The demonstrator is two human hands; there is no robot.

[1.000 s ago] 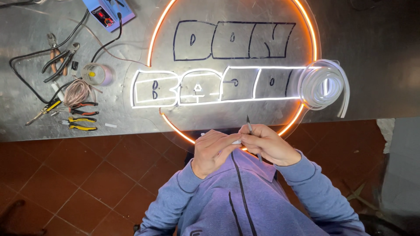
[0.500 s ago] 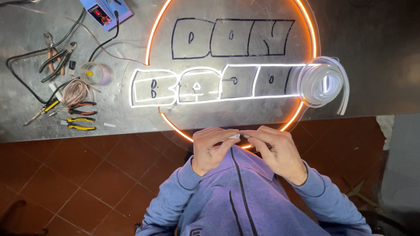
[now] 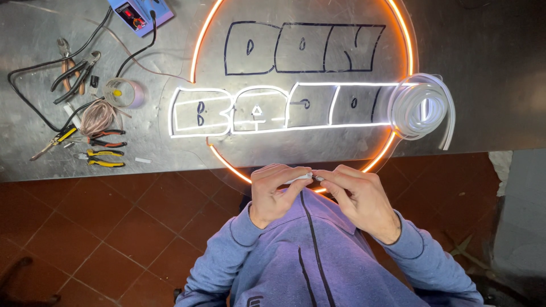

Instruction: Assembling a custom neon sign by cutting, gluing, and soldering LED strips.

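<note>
Closest to the camera, a blue-purple hooded top fills the 6 o'clock part of the view. Above it the left hand [image 3: 277, 190] and the right hand [image 3: 357, 196] meet at the centre, fingertips almost touching. Both pinch a short white strip piece [image 3: 300, 178], the left hand curled round one end, the right hand's thumb and forefinger nipping the other end.

Just beyond the hands lies the edge of a grey metal table [image 3: 142, 162], with red floor tiles [image 3: 85, 227] below it at 8 o'clock. On the table, toward 12 o'clock, rests a round clear sign panel [image 3: 307, 145] ringed by a glowing orange strip [image 3: 227, 164]. Its lower row of letters shines white [image 3: 256, 111]; the upper row is only dark outlines [image 3: 301, 48].

At 2 o'clock a coil of white strip [image 3: 421, 108] sits on the panel's rim. At 10 o'clock lie yellow-handled pliers [image 3: 102, 159], a coil of thin wire [image 3: 98, 116], a tape roll [image 3: 125, 92] and more pliers [image 3: 74, 71]. At 11 o'clock, farthest off, sits a blue power unit [image 3: 139, 12] with black cables.
</note>
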